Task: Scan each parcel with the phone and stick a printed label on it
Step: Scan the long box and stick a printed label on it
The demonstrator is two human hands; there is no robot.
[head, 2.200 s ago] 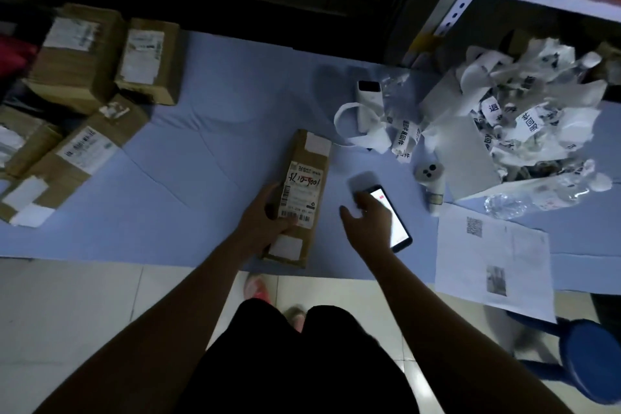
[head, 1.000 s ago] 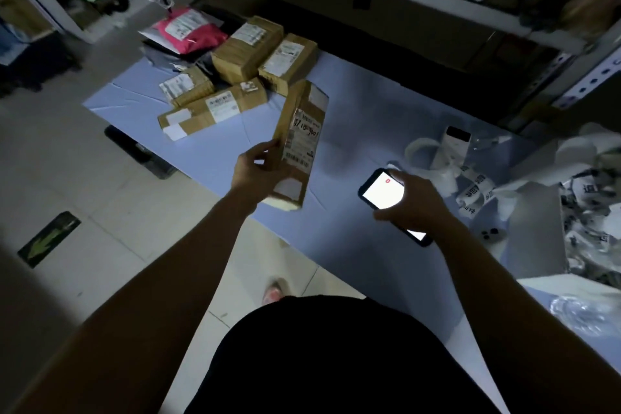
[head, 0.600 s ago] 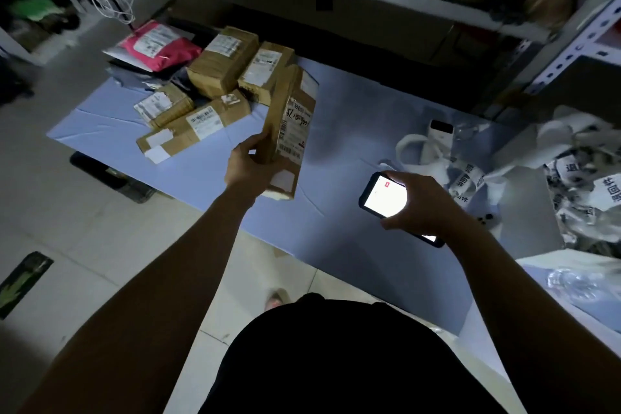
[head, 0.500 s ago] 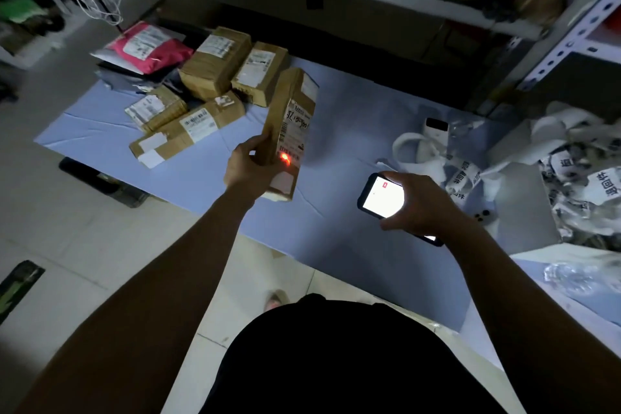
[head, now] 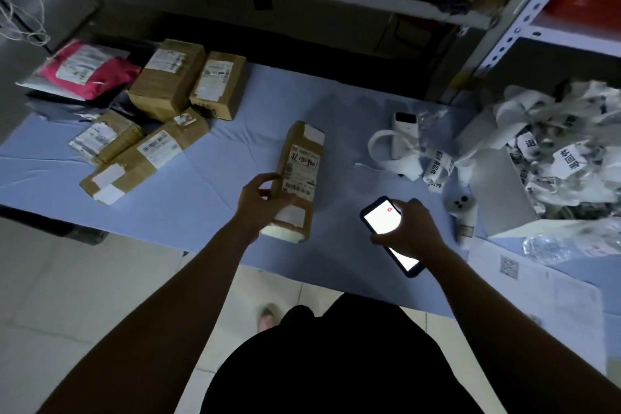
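Your left hand (head: 260, 200) grips the near end of a long cardboard parcel (head: 300, 178), label up, over the blue table sheet (head: 215, 178). Your right hand (head: 408, 232) is wrapped round the lit phone (head: 386, 228), just right of the parcel.

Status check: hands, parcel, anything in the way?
Left hand grips long parcel, label up. Right hand holds lit phone. Nothing between them.
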